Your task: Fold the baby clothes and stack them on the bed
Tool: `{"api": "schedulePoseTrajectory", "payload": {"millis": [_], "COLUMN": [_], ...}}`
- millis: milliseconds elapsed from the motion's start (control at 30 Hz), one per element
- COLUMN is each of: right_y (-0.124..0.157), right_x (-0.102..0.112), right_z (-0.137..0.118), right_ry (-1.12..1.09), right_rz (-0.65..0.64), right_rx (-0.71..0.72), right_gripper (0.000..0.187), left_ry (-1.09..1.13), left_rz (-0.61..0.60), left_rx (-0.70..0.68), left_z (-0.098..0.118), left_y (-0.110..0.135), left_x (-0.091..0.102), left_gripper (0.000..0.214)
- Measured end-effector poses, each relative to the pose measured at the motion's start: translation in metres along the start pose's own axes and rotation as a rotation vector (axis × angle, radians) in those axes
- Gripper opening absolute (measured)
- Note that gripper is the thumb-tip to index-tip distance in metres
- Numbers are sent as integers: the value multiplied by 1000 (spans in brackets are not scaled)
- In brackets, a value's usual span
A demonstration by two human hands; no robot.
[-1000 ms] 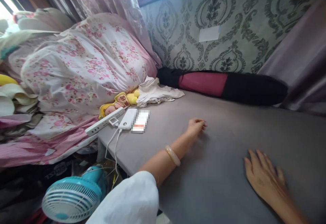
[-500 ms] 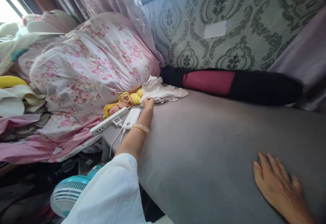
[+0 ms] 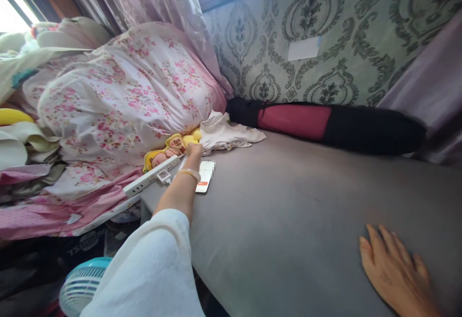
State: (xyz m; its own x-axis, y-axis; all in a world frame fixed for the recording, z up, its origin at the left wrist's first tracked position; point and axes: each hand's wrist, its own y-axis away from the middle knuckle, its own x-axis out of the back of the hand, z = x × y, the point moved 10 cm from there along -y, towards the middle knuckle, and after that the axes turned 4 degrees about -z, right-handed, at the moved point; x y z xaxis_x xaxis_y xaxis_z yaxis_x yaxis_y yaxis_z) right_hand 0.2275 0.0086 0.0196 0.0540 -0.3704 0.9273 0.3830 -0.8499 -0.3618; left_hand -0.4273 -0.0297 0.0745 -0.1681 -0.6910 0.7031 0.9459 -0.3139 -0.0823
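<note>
My left hand (image 3: 195,150) is stretched far forward, its fingers curled beside a yellow plush toy (image 3: 192,138) and the left end of a crumpled white cloth (image 3: 231,135). What those fingers hold, if anything, is hidden. A phone with a lit screen (image 3: 205,177) lies by my wrist, partly covered by it. Left of the arm are a white power strip (image 3: 151,176) and a small white charger (image 3: 164,176). My right hand (image 3: 391,266) rests palm down on the grey padded surface (image 3: 288,221), fingers spread, holding nothing.
A long black and red bag (image 3: 296,120) lies along the patterned wall. Floral bedding (image 3: 126,91) is heaped at the left. Lower left stands a blue and white fan (image 3: 84,283), below the grey surface's edge. Flat yellow figures (image 3: 162,156) lie behind the power strip.
My left hand has moved left, from the white cloth's front edge toward the yellow plush toy. The phone has come into sight, while my arm now hides the white power bank. My right hand stays put.
</note>
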Motion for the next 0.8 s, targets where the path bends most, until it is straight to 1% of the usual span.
{"api": "schedulePoseTrajectory", "payload": {"millis": [100,167,333,433,633,700,800], "right_y": [0,0,-1,-2,-1,-1,-1], "right_x": [0,1,5,6,2,0,-4], "right_z": [1,1,-1,-2,0,1,3], "right_ry": [-6,-3,3,16,48,45,38], "right_rz": [6,9,12,0,-3,-6,-18], "right_rx": [-10,-20,-22,-19,-23,-25,-26], "right_gripper": [59,58,57,57,56,56,54], "left_ry": [43,68,117,147,189,217,285], "left_rz": [-3,-9,-3,-27,-67,-55,-24], "left_rx": [92,130,179,174,130,94,5], "left_z": [-12,-17,-21,-17,-1,6,20], "left_y": [-4,-5,-4,-3,-4,-3,0], "left_x": [-4,-5,-6,-10,-17,-15,-9], "left_gripper": [32,38,40,40,38,31,16]}}
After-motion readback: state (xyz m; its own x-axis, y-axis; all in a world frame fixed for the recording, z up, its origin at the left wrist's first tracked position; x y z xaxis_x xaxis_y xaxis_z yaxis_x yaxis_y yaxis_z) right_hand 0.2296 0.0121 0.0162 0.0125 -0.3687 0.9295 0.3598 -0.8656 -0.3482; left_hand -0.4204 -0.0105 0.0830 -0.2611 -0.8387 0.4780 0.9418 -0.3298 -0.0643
